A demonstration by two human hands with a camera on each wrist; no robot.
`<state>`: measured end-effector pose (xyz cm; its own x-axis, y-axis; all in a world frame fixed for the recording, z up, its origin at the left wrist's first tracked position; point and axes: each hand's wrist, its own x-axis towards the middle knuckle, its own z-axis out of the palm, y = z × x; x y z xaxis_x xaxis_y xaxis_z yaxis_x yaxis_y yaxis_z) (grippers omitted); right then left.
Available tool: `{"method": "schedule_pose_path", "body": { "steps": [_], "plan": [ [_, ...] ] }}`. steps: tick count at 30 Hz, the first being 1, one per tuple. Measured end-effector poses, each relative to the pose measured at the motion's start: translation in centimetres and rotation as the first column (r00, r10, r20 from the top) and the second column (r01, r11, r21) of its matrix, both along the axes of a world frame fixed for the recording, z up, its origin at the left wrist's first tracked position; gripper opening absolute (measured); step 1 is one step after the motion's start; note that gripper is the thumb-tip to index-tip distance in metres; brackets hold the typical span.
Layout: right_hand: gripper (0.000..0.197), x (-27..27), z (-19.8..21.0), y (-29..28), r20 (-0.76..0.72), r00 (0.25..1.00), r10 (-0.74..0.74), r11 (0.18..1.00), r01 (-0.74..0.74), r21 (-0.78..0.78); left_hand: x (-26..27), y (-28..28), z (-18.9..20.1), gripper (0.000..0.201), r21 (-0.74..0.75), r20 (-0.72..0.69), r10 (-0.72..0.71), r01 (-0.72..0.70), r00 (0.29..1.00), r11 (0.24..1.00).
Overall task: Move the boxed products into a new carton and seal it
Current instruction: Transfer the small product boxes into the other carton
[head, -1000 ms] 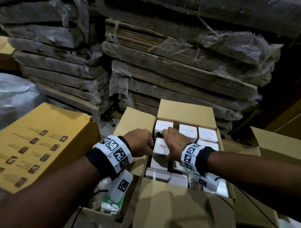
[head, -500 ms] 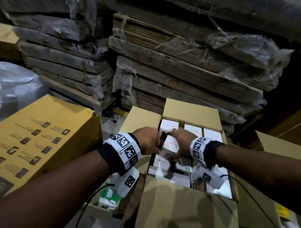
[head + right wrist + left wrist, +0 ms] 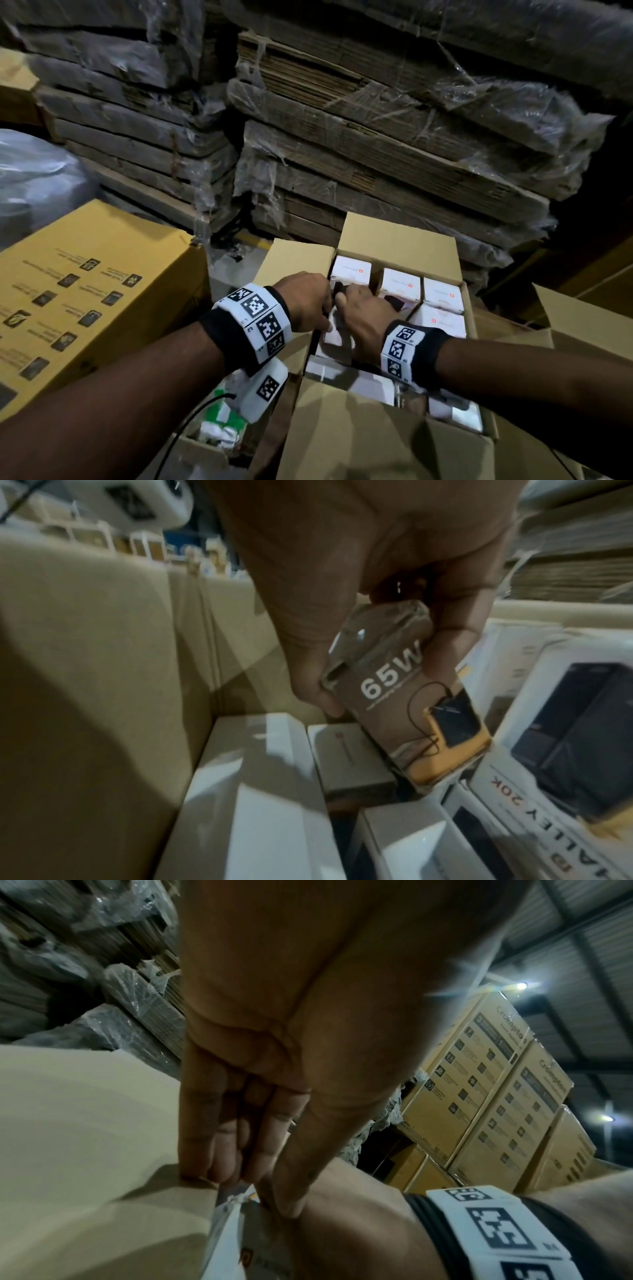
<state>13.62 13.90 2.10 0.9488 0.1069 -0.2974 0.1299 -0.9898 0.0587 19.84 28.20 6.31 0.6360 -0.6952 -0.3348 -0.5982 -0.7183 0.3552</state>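
An open brown carton (image 3: 394, 240) holds several white product boxes (image 3: 442, 294) standing in rows. Both hands meet over one box (image 3: 334, 334) in the carton's left column, near the left wall. My left hand (image 3: 325, 318) reaches down between the carton flap and this box; in the left wrist view the left hand (image 3: 250, 1191) pinches the box top (image 3: 232, 1231) between straight fingers and thumb. My right hand (image 3: 359, 308) grips the same box from the right. The right wrist view shows the right hand (image 3: 383, 683) wrapped around the box (image 3: 428, 737), which is marked 65W.
A big yellow printed carton (image 3: 85, 291) stands at the left. Wrapped stacks of flat cardboard (image 3: 376, 137) fill the back. Below my left wrist another open carton (image 3: 219, 425) holds green and white packs. A brown flap (image 3: 582, 325) rises at the right.
Half a second ago the box was raised and tilted between both hands; now it sits lower in the carton's left column, with both hands still on it.
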Motion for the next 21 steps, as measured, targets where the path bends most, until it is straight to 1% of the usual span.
{"method": "schedule_pose_path", "body": {
  "steps": [2, 3, 6, 9, 10, 12, 13, 15, 18, 19, 21],
  "plan": [
    [0.048, 0.4, -0.4, 0.3, -0.021, 0.999, -0.028, 0.999, 0.029, 0.027, 0.1, 0.0, -0.1, 0.017, -0.008, -0.002, -0.001, 0.001, 1.000, 1.000],
    [0.046, 0.6, -0.6, 0.5, -0.027, 0.999, -0.036, 0.999, 0.037, 0.025, 0.1, 0.0, -0.1, 0.017, -0.013, -0.001, 0.000, 0.000, 1.000, 1.000],
    [0.059, 1.4, -1.2, 0.6, -0.050, 0.998, -0.043, 0.999, 0.043, -0.001, 0.1, 0.2, -0.3, 0.020, -0.023, 0.015, -0.007, 0.007, 1.000, 1.000],
    [0.048, 2.3, -1.0, -0.1, -0.034, 0.999, -0.040, 0.999, 0.040, -0.007, 0.2, 0.2, -0.3, 0.018, -0.056, 0.012, -0.001, 0.002, 1.000, 0.998],
    [0.052, 2.6, -1.0, -0.5, -0.045, 0.998, -0.043, 0.998, 0.041, -0.037, 0.3, 0.2, -0.3, 0.018, -0.061, 0.008, -0.003, 0.003, 1.000, 0.998],
    [0.065, 3.2, -0.7, -1.1, -0.084, 0.995, -0.050, 0.994, 0.041, -0.105, 0.4, 0.3, -0.4, 0.017, -0.056, 0.010, -0.015, 0.016, 1.000, 0.998],
    [0.068, 3.4, -0.6, -1.3, -0.089, 0.995, -0.053, 0.990, 0.041, -0.135, 0.4, 0.3, -0.5, 0.016, -0.051, 0.009, -0.019, 0.019, 1.000, 0.999],
    [0.068, 3.6, -0.7, -1.3, -0.091, 0.995, -0.047, 0.984, 0.030, -0.174, 0.6, 0.3, -0.5, 0.015, -0.051, 0.003, -0.019, 0.019, 1.000, 0.999],
    [0.062, 3.7, -0.7, -1.2, -0.089, 0.995, -0.036, 0.984, 0.019, -0.176, 0.7, 0.3, -0.3, 0.017, -0.053, -0.018, -0.025, 0.024, 1.000, 0.998],
    [0.063, 3.9, -0.6, -1.2, -0.086, 0.996, -0.033, 0.985, 0.017, -0.173, 0.7, 0.3, -0.2, 0.018, -0.050, -0.017, -0.030, 0.029, 0.999, 0.998],
    [0.071, 4.2, -0.2, -1.5, -0.069, 0.997, -0.032, 0.987, 0.021, -0.162, 0.7, 0.2, 0.1, 0.021, -0.059, -0.014, -0.020, 0.019, 1.000, 0.998]
  ]
}}
